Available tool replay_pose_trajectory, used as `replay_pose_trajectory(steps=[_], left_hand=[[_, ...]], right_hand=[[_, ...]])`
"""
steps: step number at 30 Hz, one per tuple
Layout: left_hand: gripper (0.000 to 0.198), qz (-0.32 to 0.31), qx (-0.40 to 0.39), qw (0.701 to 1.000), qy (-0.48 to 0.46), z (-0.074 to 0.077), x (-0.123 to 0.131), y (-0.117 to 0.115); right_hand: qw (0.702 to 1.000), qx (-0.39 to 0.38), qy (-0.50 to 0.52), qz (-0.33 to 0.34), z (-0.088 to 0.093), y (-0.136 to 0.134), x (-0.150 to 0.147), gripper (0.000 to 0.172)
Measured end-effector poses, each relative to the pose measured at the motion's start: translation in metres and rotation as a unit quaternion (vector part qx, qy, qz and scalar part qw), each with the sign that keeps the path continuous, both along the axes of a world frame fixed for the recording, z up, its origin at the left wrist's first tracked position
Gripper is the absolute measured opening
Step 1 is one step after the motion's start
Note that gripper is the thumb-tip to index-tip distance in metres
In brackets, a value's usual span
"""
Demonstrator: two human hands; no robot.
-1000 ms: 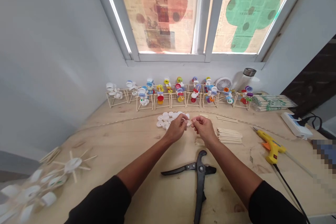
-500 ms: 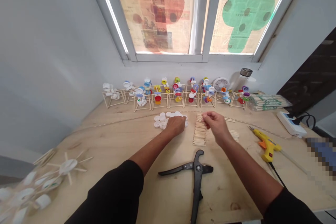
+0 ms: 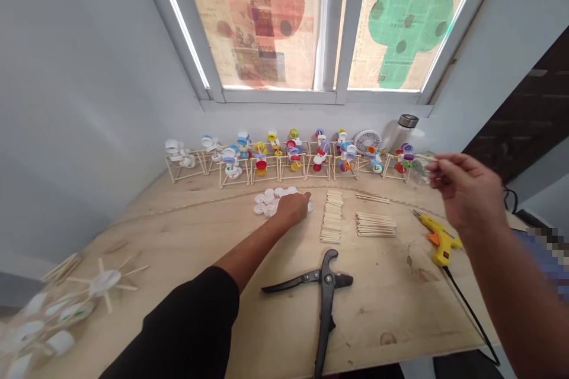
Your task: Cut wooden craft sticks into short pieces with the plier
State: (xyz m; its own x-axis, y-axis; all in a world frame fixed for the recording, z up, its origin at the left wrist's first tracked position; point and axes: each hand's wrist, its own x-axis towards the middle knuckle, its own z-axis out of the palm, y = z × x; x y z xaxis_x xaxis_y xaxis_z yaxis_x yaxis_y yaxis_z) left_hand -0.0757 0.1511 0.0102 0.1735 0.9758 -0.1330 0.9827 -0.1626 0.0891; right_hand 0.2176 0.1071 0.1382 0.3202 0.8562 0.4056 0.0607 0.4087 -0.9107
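Left hand (image 3: 292,207) fingers curl onto white caps (image 3: 265,200) heaped handily beneath them, grip unclear; right hand (image 3: 469,189) hovers, glue gun (image 3: 438,235) below, fingertips pinching thin stick (image 3: 422,157).

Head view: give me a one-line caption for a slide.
Left hand on white bottle caps, right hand pinching a thin stick near the yellow glue gun; black pliers lie nearer.

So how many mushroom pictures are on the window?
2: a red mushroom on the left window pane, and a green mushroom on the right pane. The red one's top is cut off.
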Motion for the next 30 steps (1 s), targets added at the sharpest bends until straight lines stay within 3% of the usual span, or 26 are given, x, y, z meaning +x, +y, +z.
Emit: replay_pose_trajectory(steps=[5, 10, 16, 22, 30], left_hand=[[0.032, 0.004, 0.011, 0.999, -0.034, 0.004, 0.004, -0.006], [0.031, 0.005, 0.000, 0.996, -0.085, 0.001, 0.016, -0.004], [0.032, 0.022, -0.005, 0.989, -0.147, -0.007, 0.036, 0.007], [0.028, 0.051, -0.026, 0.982, -0.180, -0.016, 0.046, 0.011], [0.036, 0.062, -0.024, 0.972, -0.225, -0.022, 0.048, 0.009]], right_hand=[[0.987, -0.123, -0.066, 0.074, -0.044, 0.015, -0.040, 0.012], [0.967, -0.181, -0.132, 0.119, -0.087, 0.040, -0.070, 0.012], [0.935, -0.221, -0.229, 0.156, -0.131, 0.072, -0.092, 0.027], [0.911, -0.251, -0.298, 0.133, -0.152, 0.093, -0.095, 0.027], [0.896, -0.272, -0.330, 0.118, -0.159, 0.092, -0.093, 0.024]])
